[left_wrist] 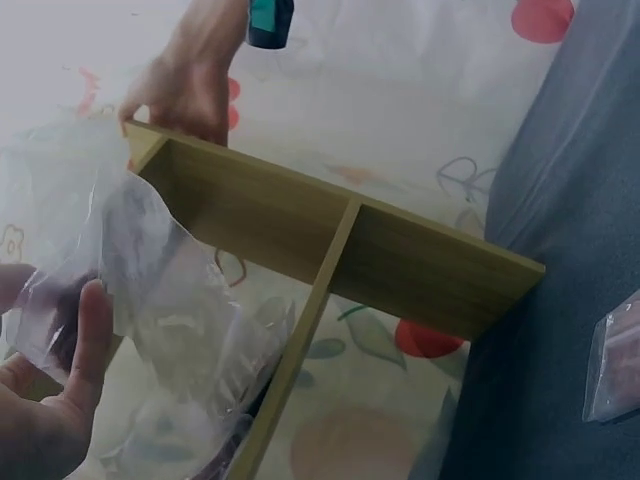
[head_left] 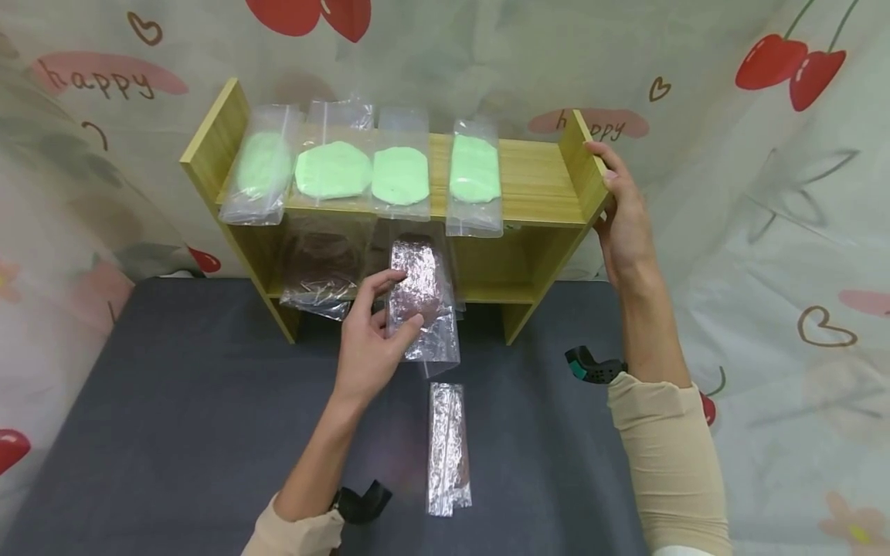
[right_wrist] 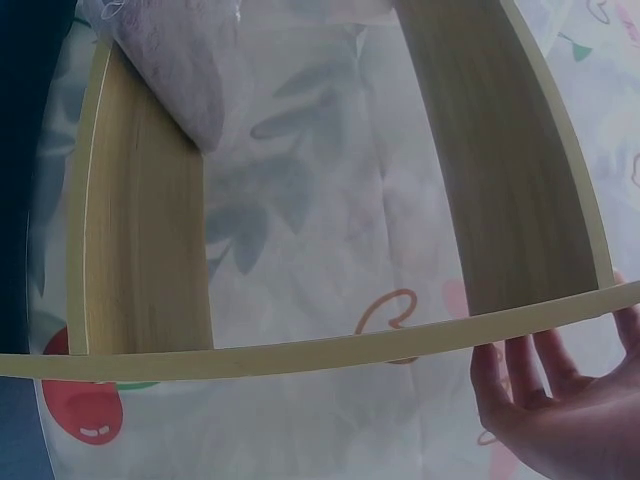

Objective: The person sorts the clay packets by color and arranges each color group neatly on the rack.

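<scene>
My left hand [head_left: 368,340] holds a clear plastic bag [head_left: 424,270] with a dark purplish filling, thumb at the front and fingers along its left edge. The bag is upright before the lower board of a small wooden shelf [head_left: 535,181]. In the left wrist view, thumb and fingers close on the crinkled bag [left_wrist: 65,320]. High on the right, my right hand [head_left: 626,220] grips the shelf's side panel [head_left: 580,166]. From the right wrist, fingers of the right hand [right_wrist: 570,410] show along the outside of that panel [right_wrist: 340,345].
Clear zip bags with light green filling [head_left: 334,170] lean in a row on the upper board. Another dark-filled bag [head_left: 323,259] stands at lower left. A narrow shiny bag [head_left: 448,448] lies on the dark grey cloth [head_left: 208,432]. A printed curtain [head_left: 445,46] hangs behind.
</scene>
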### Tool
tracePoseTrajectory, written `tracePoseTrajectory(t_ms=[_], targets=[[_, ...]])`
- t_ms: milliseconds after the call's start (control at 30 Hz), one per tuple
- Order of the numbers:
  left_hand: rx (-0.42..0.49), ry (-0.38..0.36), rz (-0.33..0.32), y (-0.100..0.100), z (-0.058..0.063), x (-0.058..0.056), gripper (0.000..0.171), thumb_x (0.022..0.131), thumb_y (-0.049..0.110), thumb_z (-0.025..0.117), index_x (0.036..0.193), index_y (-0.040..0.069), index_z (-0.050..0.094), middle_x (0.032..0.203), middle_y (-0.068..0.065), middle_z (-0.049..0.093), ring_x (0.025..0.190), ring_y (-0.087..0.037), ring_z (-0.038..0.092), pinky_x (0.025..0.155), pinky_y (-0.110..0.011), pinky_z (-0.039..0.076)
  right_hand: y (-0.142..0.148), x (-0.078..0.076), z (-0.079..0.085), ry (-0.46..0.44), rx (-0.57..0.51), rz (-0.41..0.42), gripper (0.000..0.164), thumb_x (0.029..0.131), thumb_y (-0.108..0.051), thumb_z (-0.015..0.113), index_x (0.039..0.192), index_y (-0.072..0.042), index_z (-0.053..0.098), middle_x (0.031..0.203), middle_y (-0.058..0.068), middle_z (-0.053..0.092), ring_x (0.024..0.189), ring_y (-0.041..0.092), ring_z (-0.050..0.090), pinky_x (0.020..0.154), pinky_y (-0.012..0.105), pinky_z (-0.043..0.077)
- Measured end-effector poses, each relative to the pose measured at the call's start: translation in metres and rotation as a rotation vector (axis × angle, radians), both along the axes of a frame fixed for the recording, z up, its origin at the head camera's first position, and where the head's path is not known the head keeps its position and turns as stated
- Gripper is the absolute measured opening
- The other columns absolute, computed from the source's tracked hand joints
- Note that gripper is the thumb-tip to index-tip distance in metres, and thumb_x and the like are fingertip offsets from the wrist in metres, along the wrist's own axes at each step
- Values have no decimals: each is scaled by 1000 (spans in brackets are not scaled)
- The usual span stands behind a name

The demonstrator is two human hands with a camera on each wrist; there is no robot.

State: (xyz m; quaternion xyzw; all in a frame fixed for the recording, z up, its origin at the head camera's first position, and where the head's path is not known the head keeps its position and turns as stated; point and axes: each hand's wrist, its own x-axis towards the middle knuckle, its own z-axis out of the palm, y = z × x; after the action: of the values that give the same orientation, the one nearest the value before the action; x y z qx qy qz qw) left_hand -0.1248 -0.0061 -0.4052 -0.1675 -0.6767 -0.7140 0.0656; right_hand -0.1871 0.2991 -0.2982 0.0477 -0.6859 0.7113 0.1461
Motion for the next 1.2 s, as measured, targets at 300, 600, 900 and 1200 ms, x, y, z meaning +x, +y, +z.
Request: tracePoseTrajectory(t_ms=[300, 600, 900, 1200], targets=[[-27, -31, 37, 14, 15, -7, 61, 84, -6, 74, 138, -2, 47, 141, -20, 49, 118, -33, 59, 70, -30, 56, 0, -1, 0, 8, 2, -6, 42, 103, -27, 35, 140, -23, 55, 139, 7, 44, 114, 24, 45, 94, 42, 31], [-6, -33, 93, 34, -23, -43, 65, 78, 2, 83, 135, 6, 53, 139, -9, 54, 127, -21, 53, 103, -41, 45, -1, -1, -1, 6, 3, -6, 42, 103, -28, 35, 141, -23, 54, 140, 7, 43, 114, 23, 45, 94, 43, 31], [-94, -103, 99, 55, -20, -57, 65, 78, 9, 85, 136, 12, 55, 136, -8, 60, 113, -28, 63, 91, -37, 53, -1, -2, 0, 17, 3, -8, 42, 103, -29, 34, 140, -23, 54, 139, 7, 43, 113, 23, 45, 92, 42, 32], [-299, -113, 155, 75, -25, -67, 61, 77, 17, 85, 132, 17, 59, 116, -10, 67, 87, -24, 65, 74, -38, 53, -1, 0, -1, 10, 14, -16, 43, 103, -28, 33, 140, -24, 54, 139, 6, 42, 112, 23, 44, 92, 42, 32]])
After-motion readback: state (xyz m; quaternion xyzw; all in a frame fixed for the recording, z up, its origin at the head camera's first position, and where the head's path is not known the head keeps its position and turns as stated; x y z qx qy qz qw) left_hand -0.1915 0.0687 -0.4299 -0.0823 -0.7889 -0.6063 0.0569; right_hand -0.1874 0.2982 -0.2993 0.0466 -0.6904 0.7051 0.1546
